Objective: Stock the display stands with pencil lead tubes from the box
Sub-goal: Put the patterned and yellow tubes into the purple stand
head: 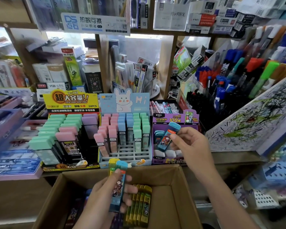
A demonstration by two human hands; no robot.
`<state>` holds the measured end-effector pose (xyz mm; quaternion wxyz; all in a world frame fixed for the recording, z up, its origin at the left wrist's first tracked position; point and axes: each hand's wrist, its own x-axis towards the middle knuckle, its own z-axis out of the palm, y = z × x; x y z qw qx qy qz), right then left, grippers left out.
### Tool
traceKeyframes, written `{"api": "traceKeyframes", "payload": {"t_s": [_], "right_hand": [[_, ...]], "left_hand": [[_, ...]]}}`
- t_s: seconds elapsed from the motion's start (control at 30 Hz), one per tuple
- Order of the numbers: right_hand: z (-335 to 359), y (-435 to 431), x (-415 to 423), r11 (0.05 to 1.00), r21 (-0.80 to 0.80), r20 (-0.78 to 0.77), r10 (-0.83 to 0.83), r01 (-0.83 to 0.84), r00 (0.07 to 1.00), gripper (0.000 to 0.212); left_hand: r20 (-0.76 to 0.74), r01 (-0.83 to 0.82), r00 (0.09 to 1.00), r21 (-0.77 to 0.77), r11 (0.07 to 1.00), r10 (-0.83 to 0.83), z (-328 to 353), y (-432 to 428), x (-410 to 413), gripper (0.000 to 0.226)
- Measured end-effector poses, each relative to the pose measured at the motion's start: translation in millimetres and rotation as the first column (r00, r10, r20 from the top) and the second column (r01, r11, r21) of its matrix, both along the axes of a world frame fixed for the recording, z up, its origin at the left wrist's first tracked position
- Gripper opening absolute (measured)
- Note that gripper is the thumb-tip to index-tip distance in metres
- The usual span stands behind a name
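My right hand pinches a blue lead tube tilted just above the purple display stand, where a few blue tubes stand at the left. My left hand grips a small bunch of tubes, a blue one in front and a yellow one behind, over the open cardboard box. Several yellow tubes lie in a row inside the box. The pastel bunny stand holds pink, blue and green tubes, with its front rows of slots bare.
A yellow-and-black stand with green, pink and purple tubes sits left of the bunny stand. Pen racks and a scribbled test pad rise at right. Wooden shelves behind are crammed with stationery boxes. Purple trays lie at left.
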<state>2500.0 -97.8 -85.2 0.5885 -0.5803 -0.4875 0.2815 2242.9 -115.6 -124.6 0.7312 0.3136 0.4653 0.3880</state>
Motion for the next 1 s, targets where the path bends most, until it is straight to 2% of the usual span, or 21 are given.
{"api": "traceKeyframes", "payload": {"t_s": [0.33, 0.6, 0.77, 0.9, 1.0], "right_hand": [[-3.3, 22.7, -2.9, 0.998, 0.057, 0.159, -0.003, -0.007, 0.987, 0.011], [0.2, 22.9, -4.8, 0.993, 0.115, 0.188, -0.035, 0.013, 0.982, 0.014], [-8.5, 26.4, -8.7, 0.997, 0.077, 0.295, -0.042, 0.021, 0.955, 0.019], [-19.3, 30.3, -6.9, 0.995, -0.01, 0.436, -0.088, 0.103, 0.896, 0.007], [-22.0, 31.5, -10.3, 0.986, -0.077, 0.518, -0.088, 0.148, 0.851, 0.017]], "left_hand": [[0.064, 0.017, 0.998, -0.039, 0.999, -0.015, -5.0, 3.8, -4.7, 0.046], [0.076, 0.073, 0.995, -0.039, 0.997, -0.07, -1.9, 2.3, -8.1, 0.048], [0.073, 0.098, 0.993, -0.027, 0.995, -0.096, 3.3, 0.6, -8.6, 0.048], [0.077, 0.107, 0.991, -0.018, 0.994, -0.106, 8.0, -2.0, -8.7, 0.045], [0.088, 0.124, 0.989, -0.035, 0.992, -0.12, 11.1, -4.7, -7.4, 0.032]]}}
